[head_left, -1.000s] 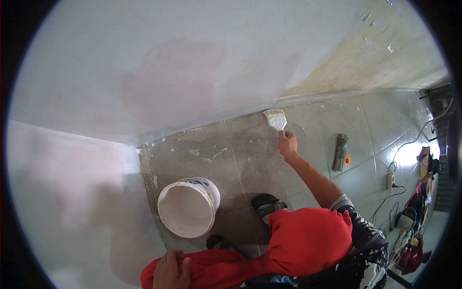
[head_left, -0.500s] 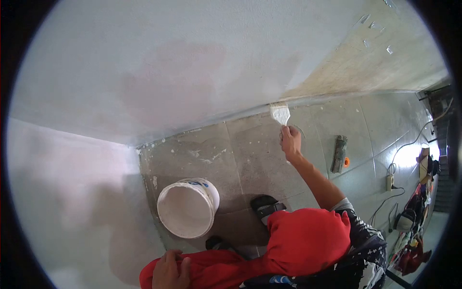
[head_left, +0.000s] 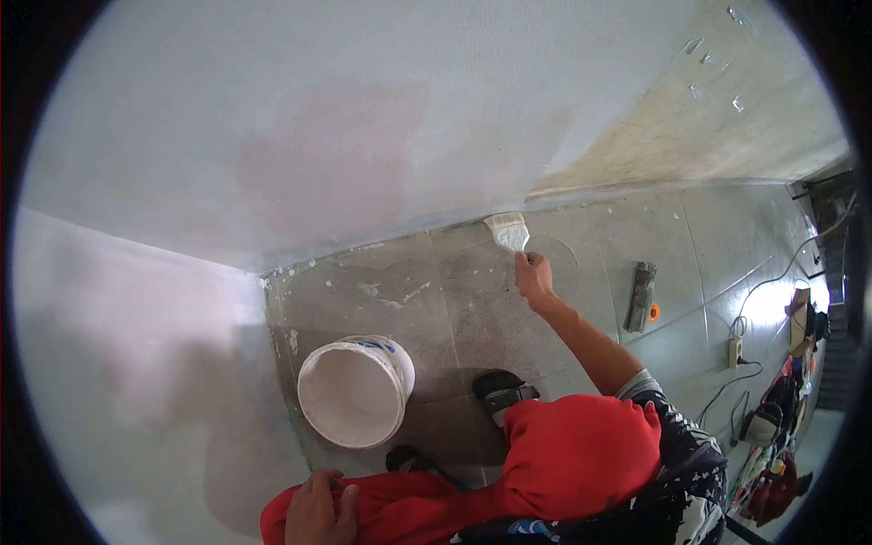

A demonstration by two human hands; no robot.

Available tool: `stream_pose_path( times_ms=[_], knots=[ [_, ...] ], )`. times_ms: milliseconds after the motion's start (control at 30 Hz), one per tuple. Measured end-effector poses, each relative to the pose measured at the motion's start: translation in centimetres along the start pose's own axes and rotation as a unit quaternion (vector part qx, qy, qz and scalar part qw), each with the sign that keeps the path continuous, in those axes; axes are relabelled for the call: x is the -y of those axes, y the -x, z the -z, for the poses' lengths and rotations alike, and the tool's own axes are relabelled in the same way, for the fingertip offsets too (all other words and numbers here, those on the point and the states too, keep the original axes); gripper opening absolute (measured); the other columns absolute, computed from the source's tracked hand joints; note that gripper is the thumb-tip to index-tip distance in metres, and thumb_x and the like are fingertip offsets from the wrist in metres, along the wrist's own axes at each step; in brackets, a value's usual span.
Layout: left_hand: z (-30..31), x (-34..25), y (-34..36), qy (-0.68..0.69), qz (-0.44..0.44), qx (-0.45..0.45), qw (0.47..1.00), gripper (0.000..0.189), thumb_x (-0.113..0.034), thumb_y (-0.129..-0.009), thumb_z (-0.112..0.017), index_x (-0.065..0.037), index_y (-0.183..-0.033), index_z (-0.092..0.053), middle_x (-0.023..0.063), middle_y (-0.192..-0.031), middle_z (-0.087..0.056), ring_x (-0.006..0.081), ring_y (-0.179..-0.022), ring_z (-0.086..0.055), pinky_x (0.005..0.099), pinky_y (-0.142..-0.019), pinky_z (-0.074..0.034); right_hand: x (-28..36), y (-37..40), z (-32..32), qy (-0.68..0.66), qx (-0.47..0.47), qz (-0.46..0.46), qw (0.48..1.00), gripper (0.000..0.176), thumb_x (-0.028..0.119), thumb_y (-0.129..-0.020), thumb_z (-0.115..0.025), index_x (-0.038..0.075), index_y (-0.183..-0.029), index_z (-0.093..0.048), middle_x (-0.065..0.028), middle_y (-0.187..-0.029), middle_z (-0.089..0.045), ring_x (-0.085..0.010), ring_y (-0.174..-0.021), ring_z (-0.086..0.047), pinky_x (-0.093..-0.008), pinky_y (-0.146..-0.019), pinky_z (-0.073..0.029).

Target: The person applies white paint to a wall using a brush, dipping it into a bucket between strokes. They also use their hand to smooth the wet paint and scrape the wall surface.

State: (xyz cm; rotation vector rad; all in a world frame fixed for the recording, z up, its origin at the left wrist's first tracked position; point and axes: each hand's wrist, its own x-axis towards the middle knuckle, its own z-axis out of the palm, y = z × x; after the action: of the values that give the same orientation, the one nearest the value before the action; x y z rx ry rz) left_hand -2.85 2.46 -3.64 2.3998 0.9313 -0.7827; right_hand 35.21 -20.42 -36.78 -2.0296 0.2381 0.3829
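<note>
A wide white paintbrush (head_left: 510, 234) is gripped by its handle in my right hand (head_left: 535, 277), fingers closed round it. Its bristles touch the foot of the painted wall (head_left: 472, 118), right at the floor line. My left hand (head_left: 320, 513) lies on my red-clad knee (head_left: 381, 500), fingers loosely extended and holding nothing. Between my left hand and the wall stands a white plastic bucket (head_left: 354, 395), its opening tilted toward me and its rim smeared with paint.
A rolled grey piece (head_left: 639, 297) and an orange ring (head_left: 654, 312) lie on the tiles at right. Farther right are a power strip (head_left: 735, 352) with cables and a row of clutter (head_left: 781, 409). A second wall (head_left: 154, 363) rises at left.
My right hand has drawn the brush leftward along the bottom of the wall and slightly toward me. My left hand and the bucket stay where they were.
</note>
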Motion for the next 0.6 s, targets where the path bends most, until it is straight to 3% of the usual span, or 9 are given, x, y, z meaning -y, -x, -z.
stream_pose_path(
  times_ms=[67,200,267,367,500,600],
  knots=[
    [0.0,0.0,0.0,-0.001,0.007,0.001,1.0,0.033,-0.027,-0.101,-0.05,0.002,-0.117,-0.057,0.0254,-0.104,-0.066,0.0432,-0.098,-0.063,0.0468,-0.085,-0.049,2.7,1.0,0.4,-0.059,0.038,-0.058,0.996,0.031,0.028,-0.096,-0.056,0.003,-0.077,-0.055,-0.0014,-0.064,-0.05,-0.0118,-0.051,-0.047,-0.0307,-0.042,-0.036],
    [0.0,0.1,-0.3,0.004,-0.015,0.002,1.0,0.033,-0.026,-0.101,-0.05,0.002,-0.116,-0.057,0.0253,-0.104,-0.066,0.0431,-0.098,-0.063,0.0466,-0.085,-0.049,4.8,1.8,1.2,-0.085,0.04,-0.046,0.994,0.029,0.027,-0.097,-0.056,0.004,-0.079,-0.055,0.0,-0.065,-0.049,-0.0098,-0.051,-0.045,-0.0287,-0.041,-0.034],
    [0.1,-0.1,-0.3,-0.004,-0.008,0.007,1.0,0.033,-0.027,-0.101,-0.051,0.002,-0.116,-0.057,0.0253,-0.104,-0.066,0.0431,-0.098,-0.063,0.0466,-0.085,-0.049,7.5,3.8,2.8,-0.16,0.029,0.012,0.987,0.03,0.027,-0.098,-0.055,0.002,-0.081,-0.058,-0.0004,-0.063,-0.051,-0.0095,-0.05,-0.046,-0.03,-0.043,-0.036],
    [0.3,-0.3,-0.5,0.022,-0.006,0.008,1.0,0.033,-0.026,-0.101,-0.051,0.002,-0.116,-0.057,0.0258,-0.105,-0.066,0.0432,-0.098,-0.063,0.0466,-0.086,-0.048,11.1,6.6,5.7,-0.169,0.028,0.053,0.984,0.03,0.027,-0.098,-0.056,0.003,-0.08,-0.056,0.0005,-0.064,-0.051,-0.0082,-0.051,-0.045,-0.0288,-0.043,-0.035],
    [0.3,-0.1,-0.3,0.022,-0.01,0.008,1.0,0.035,-0.027,-0.101,-0.05,0.003,-0.117,-0.057,0.0267,-0.107,-0.066,0.0434,-0.101,-0.062,0.0469,-0.087,-0.048,9.8,7.0,5.8,-0.189,0.038,0.045,0.98,0.029,0.026,-0.098,-0.055,0.005,-0.079,-0.055,0.0006,-0.064,-0.05,-0.0078,-0.051,-0.045,-0.0289,-0.043,-0.035],
    [0.3,0.0,-0.2,0.025,-0.013,0.008,1.0,0.036,-0.027,-0.101,-0.05,0.004,-0.118,-0.057,0.0274,-0.108,-0.065,0.0435,-0.103,-0.062,0.0471,-0.089,-0.048,6.1,5.4,3.7,-0.156,0.06,-0.014,0.986,0.024,0.027,-0.098,-0.056,0.005,-0.088,-0.056,0.002,-0.069,-0.048,-0.0061,-0.051,-0.041,-0.025,-0.041,-0.03]
  ],
)
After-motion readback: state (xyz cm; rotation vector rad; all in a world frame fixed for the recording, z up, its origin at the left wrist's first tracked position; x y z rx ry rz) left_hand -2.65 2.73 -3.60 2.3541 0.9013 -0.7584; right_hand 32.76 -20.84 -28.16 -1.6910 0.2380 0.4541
